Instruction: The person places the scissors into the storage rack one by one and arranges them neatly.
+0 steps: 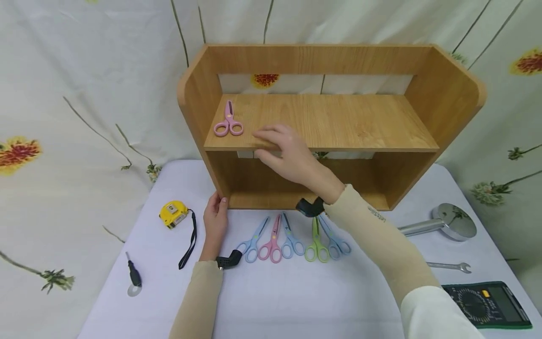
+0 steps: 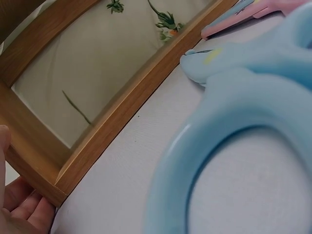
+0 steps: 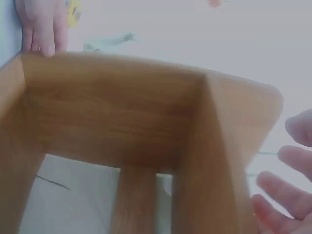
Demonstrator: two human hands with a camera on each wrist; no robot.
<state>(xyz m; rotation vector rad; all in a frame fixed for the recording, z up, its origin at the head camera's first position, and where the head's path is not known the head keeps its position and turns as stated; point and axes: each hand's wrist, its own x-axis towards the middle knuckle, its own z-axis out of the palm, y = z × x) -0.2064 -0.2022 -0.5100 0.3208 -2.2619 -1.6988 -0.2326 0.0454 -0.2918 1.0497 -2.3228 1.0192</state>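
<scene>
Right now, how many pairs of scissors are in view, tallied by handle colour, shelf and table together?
Pink-handled scissors: 2, one on the wooden shelf unit's upper board, one in the row on the white table
Blue-handled scissors: 3
Green-handled scissors: 1
Total: 6 pairs

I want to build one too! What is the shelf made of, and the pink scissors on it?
The shelf looks like wood or wood-look board: brown grain lines run along it, with a smooth, dull finish. I cannot tell whether it is solid wood. The pink scissors look like plastic: one even pastel colour, rounded handle loops, a slight shine. Their blades are too small to judge.
</scene>
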